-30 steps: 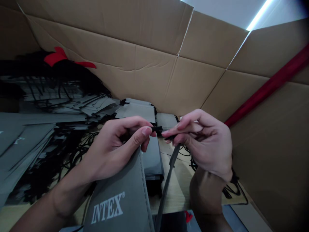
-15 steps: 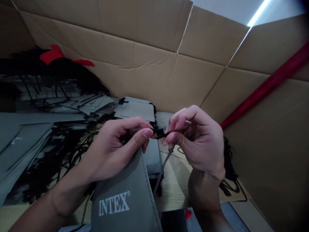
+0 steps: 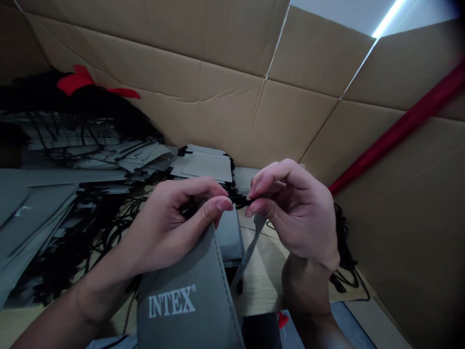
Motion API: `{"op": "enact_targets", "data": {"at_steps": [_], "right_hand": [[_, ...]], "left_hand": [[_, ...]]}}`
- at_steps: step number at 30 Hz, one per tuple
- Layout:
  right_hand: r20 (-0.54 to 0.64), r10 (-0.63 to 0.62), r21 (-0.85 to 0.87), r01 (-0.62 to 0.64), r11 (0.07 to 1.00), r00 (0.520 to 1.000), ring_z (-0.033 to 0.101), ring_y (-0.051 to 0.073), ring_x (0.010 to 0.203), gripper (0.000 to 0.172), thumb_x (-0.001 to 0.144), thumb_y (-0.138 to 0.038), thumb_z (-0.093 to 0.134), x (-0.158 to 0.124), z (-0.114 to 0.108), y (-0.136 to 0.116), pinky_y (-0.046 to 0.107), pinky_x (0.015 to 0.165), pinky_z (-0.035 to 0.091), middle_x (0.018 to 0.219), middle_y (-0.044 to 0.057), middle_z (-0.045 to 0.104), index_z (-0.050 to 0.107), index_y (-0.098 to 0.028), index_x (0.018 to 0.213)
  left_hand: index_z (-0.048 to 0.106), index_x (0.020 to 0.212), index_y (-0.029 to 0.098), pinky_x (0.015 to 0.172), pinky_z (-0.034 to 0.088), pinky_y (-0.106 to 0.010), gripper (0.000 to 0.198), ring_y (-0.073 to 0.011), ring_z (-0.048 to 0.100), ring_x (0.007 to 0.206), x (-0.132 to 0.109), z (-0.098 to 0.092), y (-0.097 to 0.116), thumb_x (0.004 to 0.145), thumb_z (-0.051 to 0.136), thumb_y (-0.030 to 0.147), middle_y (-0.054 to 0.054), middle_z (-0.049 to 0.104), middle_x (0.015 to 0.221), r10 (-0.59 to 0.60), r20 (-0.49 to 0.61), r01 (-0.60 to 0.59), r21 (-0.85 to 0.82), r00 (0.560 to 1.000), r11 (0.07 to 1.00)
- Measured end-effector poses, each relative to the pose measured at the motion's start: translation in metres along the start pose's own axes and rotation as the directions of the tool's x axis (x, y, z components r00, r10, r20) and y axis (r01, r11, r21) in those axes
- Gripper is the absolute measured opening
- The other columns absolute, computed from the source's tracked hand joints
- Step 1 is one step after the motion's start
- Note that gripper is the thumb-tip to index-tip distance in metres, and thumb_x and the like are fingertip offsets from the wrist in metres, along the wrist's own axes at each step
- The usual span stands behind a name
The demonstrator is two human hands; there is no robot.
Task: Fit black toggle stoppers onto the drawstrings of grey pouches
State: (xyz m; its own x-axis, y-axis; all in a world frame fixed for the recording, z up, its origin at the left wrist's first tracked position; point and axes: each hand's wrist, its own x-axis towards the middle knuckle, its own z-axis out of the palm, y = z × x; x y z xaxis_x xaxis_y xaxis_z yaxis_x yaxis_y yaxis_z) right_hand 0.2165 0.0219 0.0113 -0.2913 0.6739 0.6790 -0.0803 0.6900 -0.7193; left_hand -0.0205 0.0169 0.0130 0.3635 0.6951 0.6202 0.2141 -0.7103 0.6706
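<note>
Between my two hands runs a short black cord (image 3: 240, 200), pinched at both sides. Thumb and forefinger of my left hand (image 3: 181, 218) close on its left part, at the top corner of a grey fabric panel (image 3: 189, 271) printed INTEX with stitched edges. My right hand (image 3: 298, 213) grips the cord's other end between thumb and fingertips. A grey strap (image 3: 250, 252) hangs below the right fingertips; whether those fingers hold it is unclear. The cord's exact ends are hidden by the fingers.
Stacks of grey panels with black cords (image 3: 43, 208) lie at the left, a red strip (image 3: 78, 81) on top. A smaller panel stack (image 3: 203, 162) stands behind my hands. Cardboard walls (image 3: 218, 87) enclose the wooden table (image 3: 265, 286). A red bar (image 3: 392, 131) slants at right.
My right hand has shifted slightly left, bringing its fingertips nearer the left ones. The grey strap below it has turned, showing more of its flat face. My left hand stays nearly still.
</note>
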Motion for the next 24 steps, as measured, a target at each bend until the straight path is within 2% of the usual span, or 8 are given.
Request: {"op": "enact_targets", "data": {"at_steps": [2,4,7,9,11,15,20,24], "right_hand": [[0.046,-0.051,-0.110,0.056,0.992,0.998,0.078,0.015,0.093,0.038,0.093,-0.014,0.099,0.001,0.000,0.001,0.024,0.076,0.068,0.111,0.001,0.079,0.081,-0.028,0.123],[0.110,-0.132,-0.216,0.154,0.964,0.985,0.077,0.018,0.100,0.042,0.091,-0.015,0.101,0.004,0.002,0.002,0.028,0.084,0.068,0.119,0.003,0.081,0.083,-0.028,0.127],[0.148,-0.238,-0.306,0.274,0.912,0.960,0.079,0.018,0.100,0.021,0.096,-0.012,0.095,0.007,0.006,0.004,0.031,0.093,0.069,0.110,0.003,0.083,0.086,-0.023,0.111],[0.122,-0.249,-0.323,0.275,0.906,0.961,0.079,0.016,0.094,0.015,0.097,-0.008,0.091,0.008,0.008,0.005,0.028,0.089,0.068,0.104,0.002,0.082,0.085,-0.021,0.104],[0.104,-0.237,-0.298,0.258,0.919,0.966,0.078,0.014,0.089,0.018,0.096,-0.006,0.090,0.007,0.007,0.006,0.025,0.083,0.067,0.100,0.000,0.083,0.085,-0.021,0.103],[0.087,-0.192,-0.173,0.204,0.963,0.978,0.078,0.013,0.077,0.025,0.093,-0.003,0.092,0.004,0.006,0.011,0.025,0.075,0.065,0.093,-0.003,0.086,0.085,-0.025,0.103],[0.064,-0.158,-0.178,0.167,0.970,0.985,0.080,0.014,0.079,0.023,0.093,-0.005,0.093,0.003,0.009,0.016,0.026,0.077,0.064,0.091,-0.003,0.088,0.086,-0.025,0.102],[0.049,-0.205,-0.242,0.211,0.947,0.978,0.078,0.014,0.078,0.020,0.095,-0.007,0.092,0.003,0.011,0.016,0.026,0.076,0.064,0.090,-0.003,0.086,0.085,-0.025,0.101]], "left_hand": [[0.077,0.086,0.021,0.055,0.042,-0.016,0.025,-0.0073,0.056,0.061,0.000,0.001,-0.001,0.110,0.073,0.025,0.008,0.068,0.069,-0.003,-0.008,0.003,-0.019,1.000,1.000],[0.078,0.084,0.020,0.054,0.042,-0.018,0.025,-0.0084,0.055,0.062,0.000,0.002,-0.003,0.108,0.076,0.028,0.007,0.069,0.070,-0.025,0.002,0.025,-0.045,1.000,0.999],[0.081,0.090,0.020,0.058,0.046,-0.020,0.024,-0.0106,0.060,0.066,0.000,0.003,-0.005,0.110,0.075,0.032,0.004,0.072,0.075,-0.043,0.051,0.046,-0.067,0.998,0.997],[0.081,0.095,0.021,0.061,0.049,-0.020,0.024,-0.0109,0.064,0.069,0.000,0.001,-0.005,0.114,0.069,0.029,0.004,0.075,0.079,-0.015,0.113,0.022,-0.061,0.993,0.998],[0.080,0.100,0.021,0.063,0.050,-0.020,0.025,-0.0107,0.065,0.071,0.000,0.000,-0.004,0.117,0.063,0.026,0.005,0.075,0.081,0.043,0.178,-0.036,-0.041,0.983,0.998],[0.074,0.106,0.019,0.063,0.047,-0.023,0.021,-0.0098,0.059,0.068,-0.003,-0.001,-0.002,0.119,0.059,0.022,0.005,0.068,0.081,0.131,0.255,-0.148,0.048,0.958,0.988],[0.069,0.103,0.017,0.060,0.039,-0.030,0.020,-0.0098,0.053,0.063,-0.012,0.008,-0.003,0.117,0.056,0.012,0.005,0.062,0.078,0.205,0.215,-0.252,0.218,0.955,0.943],[0.065,0.105,0.017,0.061,0.040,-0.035,0.022,-0.0136,0.055,0.067,-0.017,0.016,-0.007,0.122,0.052,0.019,0.002,0.067,0.084,0.297,0.187,-0.349,0.404,0.936,0.846]]}}
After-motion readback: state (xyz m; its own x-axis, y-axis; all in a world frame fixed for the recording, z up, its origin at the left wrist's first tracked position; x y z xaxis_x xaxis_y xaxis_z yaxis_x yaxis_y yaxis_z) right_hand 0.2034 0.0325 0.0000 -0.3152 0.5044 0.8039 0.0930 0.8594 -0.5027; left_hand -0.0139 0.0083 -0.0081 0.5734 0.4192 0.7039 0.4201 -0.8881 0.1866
